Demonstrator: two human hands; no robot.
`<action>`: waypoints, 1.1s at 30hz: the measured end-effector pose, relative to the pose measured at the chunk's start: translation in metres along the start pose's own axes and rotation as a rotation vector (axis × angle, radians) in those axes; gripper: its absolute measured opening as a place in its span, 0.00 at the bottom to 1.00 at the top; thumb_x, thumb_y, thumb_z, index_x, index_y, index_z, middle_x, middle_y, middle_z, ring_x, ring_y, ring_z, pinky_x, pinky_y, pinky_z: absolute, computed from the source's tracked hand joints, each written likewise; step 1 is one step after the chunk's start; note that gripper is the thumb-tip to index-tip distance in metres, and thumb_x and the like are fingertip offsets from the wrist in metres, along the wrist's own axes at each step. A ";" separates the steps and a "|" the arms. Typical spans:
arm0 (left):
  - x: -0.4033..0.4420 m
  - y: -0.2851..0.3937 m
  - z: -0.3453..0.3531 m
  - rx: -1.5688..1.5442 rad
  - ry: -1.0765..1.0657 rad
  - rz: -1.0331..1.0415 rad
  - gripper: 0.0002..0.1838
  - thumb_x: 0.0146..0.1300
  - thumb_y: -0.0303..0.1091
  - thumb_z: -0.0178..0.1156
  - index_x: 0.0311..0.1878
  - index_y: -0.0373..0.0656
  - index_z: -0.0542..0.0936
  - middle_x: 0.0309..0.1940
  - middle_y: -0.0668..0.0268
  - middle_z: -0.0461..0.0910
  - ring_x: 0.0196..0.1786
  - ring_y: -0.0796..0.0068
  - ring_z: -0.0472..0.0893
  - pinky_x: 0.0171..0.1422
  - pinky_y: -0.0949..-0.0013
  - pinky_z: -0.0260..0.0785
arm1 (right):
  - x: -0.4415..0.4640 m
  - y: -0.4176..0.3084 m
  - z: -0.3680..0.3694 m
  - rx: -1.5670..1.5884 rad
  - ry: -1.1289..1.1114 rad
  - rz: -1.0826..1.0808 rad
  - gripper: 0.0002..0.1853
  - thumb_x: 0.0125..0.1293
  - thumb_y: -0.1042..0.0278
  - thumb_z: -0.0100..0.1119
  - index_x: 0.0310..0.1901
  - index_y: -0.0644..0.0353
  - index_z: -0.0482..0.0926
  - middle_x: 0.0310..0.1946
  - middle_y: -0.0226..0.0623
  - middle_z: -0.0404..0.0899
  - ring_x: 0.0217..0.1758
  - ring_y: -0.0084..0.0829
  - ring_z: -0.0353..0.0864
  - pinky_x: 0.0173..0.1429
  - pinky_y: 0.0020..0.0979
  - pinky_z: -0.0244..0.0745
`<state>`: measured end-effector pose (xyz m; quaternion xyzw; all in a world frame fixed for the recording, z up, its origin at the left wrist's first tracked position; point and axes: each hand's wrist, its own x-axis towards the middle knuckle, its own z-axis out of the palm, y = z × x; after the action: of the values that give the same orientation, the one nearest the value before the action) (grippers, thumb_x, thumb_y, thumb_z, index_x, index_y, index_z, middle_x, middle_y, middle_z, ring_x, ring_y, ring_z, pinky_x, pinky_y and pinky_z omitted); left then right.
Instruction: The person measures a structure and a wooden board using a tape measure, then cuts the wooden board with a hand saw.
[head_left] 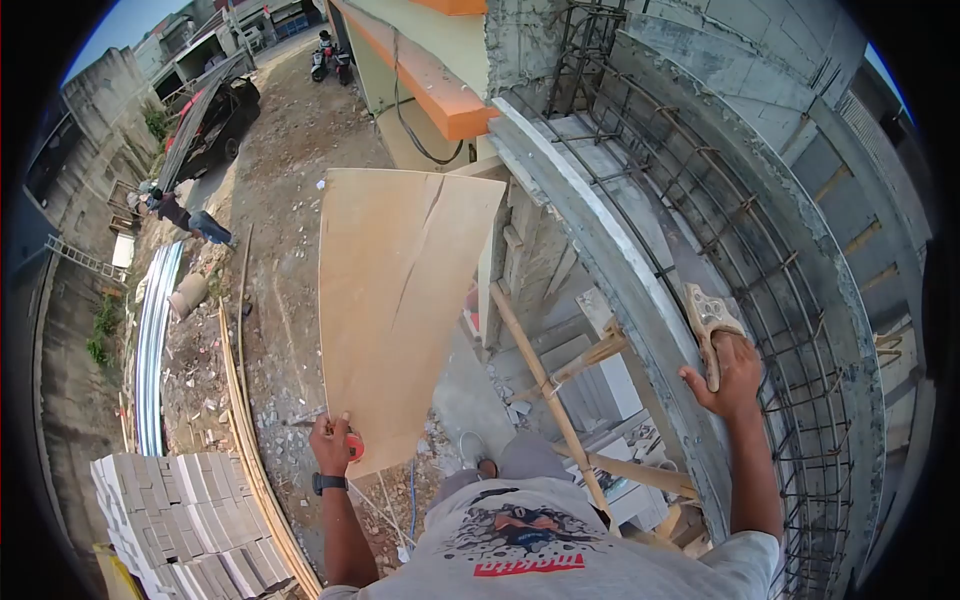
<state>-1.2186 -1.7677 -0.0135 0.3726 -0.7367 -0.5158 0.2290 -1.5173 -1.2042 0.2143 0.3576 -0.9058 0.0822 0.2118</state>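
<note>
1. Plywood sheet (400, 300): one, lying left of the concrete edge (620, 240), with a dark, streaky mark running down its face.
2. Left hand (335, 445): one, grip closed on the sheet's near left corner. One red round item (354, 447) is just beside the fingers; its type cannot be determined. One dark watch (328, 484) is on the wrist.
3. Right hand (730, 380): one, grip closed around one wooden handle (712, 320) with cut-out holes, above the concrete edge. Any blade cannot be made out.
4. Reinforcement cage (740, 230): one, right of the concrete edge, of several long bars with crossing ties; exact bar count not legible.
5. Supports: several wooden poles (545, 385) below, between the sheet and the concrete edge.
6. Ground, left side: one stack of pale blocks (190, 510), one bundle of metal lengths (158, 340), several long thin poles (250, 440) and one ladder (85, 260).
7. Other persons: one person (190, 217), well apart, near one dark and red vehicle (225, 115).
</note>
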 end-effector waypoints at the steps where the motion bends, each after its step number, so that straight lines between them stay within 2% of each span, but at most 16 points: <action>1: 0.024 0.013 0.004 -0.085 -0.054 -0.005 0.13 0.70 0.35 0.68 0.33 0.39 0.77 0.24 0.68 0.79 0.26 0.81 0.78 0.32 0.70 0.71 | -0.001 0.001 0.002 -0.040 0.036 -0.009 0.34 0.59 0.39 0.75 0.49 0.65 0.78 0.41 0.49 0.83 0.46 0.55 0.83 0.54 0.49 0.76; 2: 0.055 0.011 0.005 -0.032 -0.075 0.075 0.11 0.71 0.34 0.68 0.36 0.39 0.78 0.27 0.70 0.80 0.25 0.80 0.81 0.31 0.72 0.72 | 0.000 0.004 0.004 -0.081 0.077 -0.020 0.34 0.59 0.40 0.76 0.49 0.66 0.77 0.42 0.49 0.83 0.46 0.56 0.82 0.55 0.50 0.75; 6: 0.164 0.146 0.033 -0.002 -0.289 0.210 0.10 0.71 0.34 0.68 0.40 0.36 0.81 0.28 0.69 0.81 0.28 0.81 0.81 0.30 0.71 0.74 | 0.042 0.006 0.000 -0.422 0.286 0.095 0.37 0.57 0.44 0.80 0.52 0.70 0.74 0.47 0.55 0.79 0.51 0.60 0.78 0.61 0.53 0.72; 8: 0.208 0.185 0.053 0.086 -0.298 0.348 0.10 0.71 0.34 0.68 0.43 0.35 0.83 0.29 0.69 0.82 0.28 0.82 0.81 0.30 0.71 0.74 | 0.046 0.010 0.005 -0.434 0.270 0.275 0.39 0.56 0.44 0.80 0.54 0.71 0.73 0.49 0.57 0.77 0.55 0.61 0.76 0.64 0.54 0.70; 9: 0.223 0.213 0.064 0.083 -0.313 0.353 0.11 0.71 0.35 0.68 0.44 0.35 0.84 0.30 0.69 0.83 0.29 0.82 0.81 0.32 0.72 0.74 | 0.050 0.012 0.007 -0.439 0.269 0.361 0.40 0.56 0.44 0.80 0.55 0.71 0.73 0.50 0.58 0.77 0.57 0.62 0.76 0.65 0.54 0.69; 13: 0.293 0.283 0.116 0.140 -0.382 0.503 0.12 0.70 0.37 0.68 0.45 0.35 0.85 0.31 0.70 0.83 0.32 0.83 0.79 0.40 0.72 0.72 | 0.059 -0.013 0.032 -0.459 0.227 0.367 0.42 0.60 0.36 0.74 0.55 0.72 0.72 0.50 0.58 0.76 0.57 0.62 0.74 0.73 0.57 0.62; 14: 0.311 0.297 0.126 0.139 -0.391 0.518 0.13 0.70 0.37 0.68 0.45 0.35 0.85 0.30 0.70 0.83 0.33 0.83 0.78 0.41 0.72 0.71 | 0.059 -0.020 0.042 -0.456 0.215 0.442 0.37 0.65 0.39 0.70 0.54 0.71 0.74 0.52 0.60 0.77 0.60 0.64 0.73 0.75 0.58 0.59; 17: 0.370 0.346 0.152 0.188 -0.415 0.572 0.13 0.71 0.38 0.68 0.45 0.35 0.85 0.31 0.71 0.83 0.35 0.84 0.77 0.43 0.72 0.71 | 0.058 -0.033 0.064 -0.302 0.137 0.612 0.31 0.70 0.45 0.67 0.53 0.72 0.75 0.53 0.61 0.77 0.61 0.65 0.72 0.75 0.59 0.59; 18: 0.386 0.366 0.153 0.225 -0.405 0.579 0.13 0.73 0.38 0.67 0.46 0.36 0.85 0.32 0.71 0.83 0.36 0.84 0.78 0.44 0.73 0.71 | 0.064 -0.040 0.066 -0.279 0.135 0.626 0.24 0.74 0.54 0.63 0.51 0.73 0.76 0.52 0.61 0.77 0.60 0.65 0.72 0.75 0.57 0.60; 20: 0.410 0.395 0.156 0.244 -0.347 0.622 0.13 0.73 0.38 0.67 0.45 0.36 0.84 0.32 0.72 0.83 0.36 0.85 0.77 0.43 0.74 0.70 | 0.073 -0.040 0.067 -0.270 0.145 0.684 0.19 0.74 0.57 0.62 0.46 0.70 0.76 0.48 0.59 0.77 0.57 0.63 0.73 0.74 0.56 0.61; 24: 0.450 0.418 0.161 0.242 -0.201 0.753 0.13 0.72 0.39 0.68 0.44 0.35 0.84 0.30 0.72 0.81 0.34 0.84 0.73 0.41 0.73 0.68 | 0.086 -0.041 0.067 -0.194 0.142 0.807 0.13 0.74 0.63 0.60 0.43 0.69 0.76 0.47 0.58 0.78 0.56 0.62 0.74 0.73 0.55 0.63; 26: 0.466 0.416 0.164 0.229 -0.170 0.799 0.14 0.72 0.39 0.67 0.43 0.35 0.84 0.30 0.71 0.80 0.34 0.84 0.73 0.41 0.73 0.68 | 0.083 -0.040 0.068 -0.185 0.087 0.850 0.12 0.73 0.64 0.60 0.44 0.68 0.77 0.49 0.55 0.80 0.58 0.60 0.75 0.75 0.55 0.61; 33: 0.502 0.404 0.178 0.238 -0.262 0.669 0.14 0.71 0.39 0.68 0.44 0.35 0.84 0.28 0.71 0.80 0.31 0.82 0.74 0.38 0.71 0.68 | 0.067 -0.035 0.066 -0.453 0.066 0.942 0.12 0.73 0.66 0.62 0.49 0.66 0.81 0.58 0.49 0.82 0.72 0.53 0.74 0.81 0.54 0.53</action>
<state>-1.7832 -1.9797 0.2739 0.0660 -0.8954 -0.3667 0.2437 -1.5588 -1.2907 0.1853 -0.1459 -0.9564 -0.0181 0.2523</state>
